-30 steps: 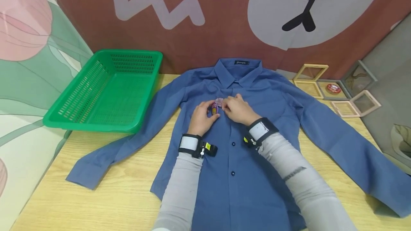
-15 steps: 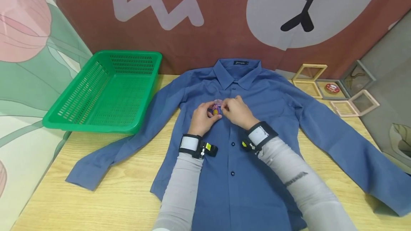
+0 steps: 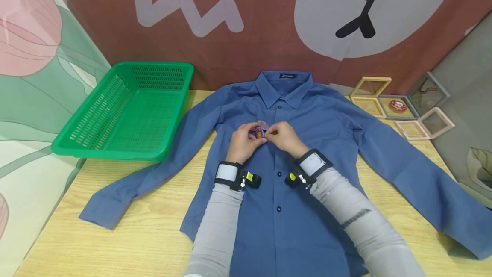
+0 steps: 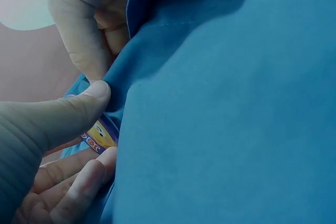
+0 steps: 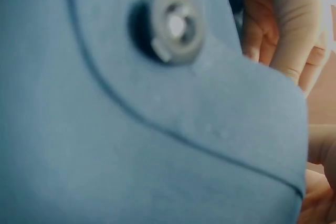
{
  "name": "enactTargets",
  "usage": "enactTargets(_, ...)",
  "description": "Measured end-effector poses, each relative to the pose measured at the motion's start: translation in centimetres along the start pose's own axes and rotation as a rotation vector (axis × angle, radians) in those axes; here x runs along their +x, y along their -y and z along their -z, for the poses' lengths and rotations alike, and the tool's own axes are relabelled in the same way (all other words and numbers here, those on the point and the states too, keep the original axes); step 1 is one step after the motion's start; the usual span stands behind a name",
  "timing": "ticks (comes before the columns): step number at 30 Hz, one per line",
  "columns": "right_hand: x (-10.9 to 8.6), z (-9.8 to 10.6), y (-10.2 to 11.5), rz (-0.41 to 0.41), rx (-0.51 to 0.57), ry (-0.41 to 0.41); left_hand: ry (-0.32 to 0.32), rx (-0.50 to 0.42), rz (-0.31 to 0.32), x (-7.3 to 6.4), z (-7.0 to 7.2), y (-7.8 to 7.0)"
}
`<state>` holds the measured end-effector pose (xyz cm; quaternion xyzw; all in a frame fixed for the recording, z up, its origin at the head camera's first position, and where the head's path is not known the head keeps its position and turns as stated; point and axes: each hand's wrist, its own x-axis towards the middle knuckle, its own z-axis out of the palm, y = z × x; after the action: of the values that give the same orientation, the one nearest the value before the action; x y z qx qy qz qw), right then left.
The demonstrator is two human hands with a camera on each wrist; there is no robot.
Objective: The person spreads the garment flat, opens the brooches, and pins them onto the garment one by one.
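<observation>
1. here we are at the small cartoon badge (image 3: 259, 133), purple and yellow, dead centre of our dial in the head view, on the chest of the blue button-up shirt (image 3: 315, 127), just off the button line.
2. left hand (image 3: 243, 142) at eight o'clock, thumb and fingers curled nearly closed round the badge! the left wrist view has its thumb on a fold of shirt, the badge showing between thumb and fingers.
3. right hand (image 3: 285, 138) at three o'clock, fingertips pinched together on the badge's near edge; whether they have cloth too, cannot tell.
4. shirt lies spread on the wood-grain counter (image 3: 146, 234): collar (image 3: 284, 89) at one, cuffs out at eight and four, a dark button (image 3: 279, 174) at five.
5. over at nine, a green perforated basket (image 3: 134, 119), one sleeve running against its edge.
6. out towards three, yellow frame (image 3: 367, 97), grey frame (image 3: 414, 108) and pink frame (image 3: 424, 130), all hinged open, with a round red disc (image 3: 397, 106) in the grey one.
</observation>
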<state>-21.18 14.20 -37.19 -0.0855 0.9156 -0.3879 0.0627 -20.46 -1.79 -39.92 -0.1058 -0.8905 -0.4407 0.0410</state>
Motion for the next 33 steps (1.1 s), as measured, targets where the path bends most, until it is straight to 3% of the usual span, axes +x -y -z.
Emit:
enactTargets(5,-0.1,0.3,0.1,-0.053,0.127,0.065,0.013,-0.031,0.008,-0.1,0.2,0.0)
enactTargets(11,-0.1,0.4,0.4,-0.077,0.114,0.082,0.033,-0.048,0.004,-0.2,0.5,0.3)
enactTargets(20,-0.3,0.2,0.3,-0.072,0.023,-0.038,0.104,-0.02,0.019,-0.3,1.1,0.1)
enactTargets(28,-1.0,0.2,1.2,-0.002,-0.082,-0.141,0.124,-0.03,0.008,0.0,1.1,0.0)
enactTargets(33,-1.5,0.0,1.6,0.027,-0.152,-0.154,0.113,-0.041,0.007,-0.1,0.9,0.0)
